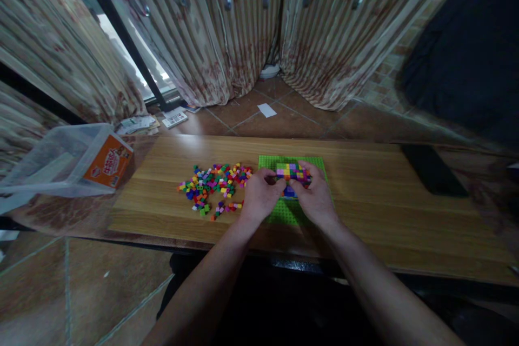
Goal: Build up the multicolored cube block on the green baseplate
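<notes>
A green studded baseplate point(284, 216) lies on the wooden table in front of me. On it stands a block of many-coloured toy bricks point(292, 168), built up in rows. My left hand point(263, 192) is at the block's left side, thumb and fingers bent together at its near edge; whether a small brick is between them is hidden. My right hand point(316, 194) curls round the block's right side, with its thumb on the near face and a finger along the far right corner. Several loose bricks point(225, 178) lie spread on the table left of the baseplate.
The long wooden table point(377, 200) carries a dark flat object point(430, 170) at its right end. A clear plastic bin point(60, 157) with an orange label stands beyond the left end. Curtains point(194, 38) hang behind, and a white sheet point(266, 110) lies on the tiled floor.
</notes>
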The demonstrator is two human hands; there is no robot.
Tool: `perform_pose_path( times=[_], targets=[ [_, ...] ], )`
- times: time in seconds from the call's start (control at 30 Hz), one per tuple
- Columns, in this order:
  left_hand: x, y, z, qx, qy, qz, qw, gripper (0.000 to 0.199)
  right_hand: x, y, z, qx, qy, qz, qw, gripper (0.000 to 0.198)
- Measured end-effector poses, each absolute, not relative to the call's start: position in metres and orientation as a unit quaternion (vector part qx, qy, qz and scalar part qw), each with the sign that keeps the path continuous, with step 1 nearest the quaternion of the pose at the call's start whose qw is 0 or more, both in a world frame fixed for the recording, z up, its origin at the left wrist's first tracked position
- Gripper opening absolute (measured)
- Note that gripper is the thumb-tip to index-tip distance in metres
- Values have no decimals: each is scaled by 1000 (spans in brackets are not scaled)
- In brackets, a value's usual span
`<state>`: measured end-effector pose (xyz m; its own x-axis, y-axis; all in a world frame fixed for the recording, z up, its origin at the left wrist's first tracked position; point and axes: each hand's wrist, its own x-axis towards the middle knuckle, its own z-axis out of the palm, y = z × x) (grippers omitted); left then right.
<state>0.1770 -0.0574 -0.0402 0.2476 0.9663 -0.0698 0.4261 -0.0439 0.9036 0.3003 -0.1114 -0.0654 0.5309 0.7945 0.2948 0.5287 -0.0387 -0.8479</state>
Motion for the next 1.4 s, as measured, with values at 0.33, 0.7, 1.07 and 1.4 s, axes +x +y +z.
perform_pose_path(
  times=[0.33, 0.7, 1.07, 1.4],
  targets=[
    [147, -39, -39, 655, 449, 366, 485, 24, 317, -112, -63, -682, -376, 167, 604, 41],
    [45, 8, -7, 645, 530, 322, 446, 24, 317, -117, -48, -689, -328, 155, 627, 33],
    [6, -23, 5, 789, 539, -30, 293, 17, 312, -120, -47, -711, -357, 137, 590, 27],
    [15, -47, -2, 809, 562, -87, 148, 15, 310, -116, -41, -713, -354, 133, 590, 23]
  ],
)
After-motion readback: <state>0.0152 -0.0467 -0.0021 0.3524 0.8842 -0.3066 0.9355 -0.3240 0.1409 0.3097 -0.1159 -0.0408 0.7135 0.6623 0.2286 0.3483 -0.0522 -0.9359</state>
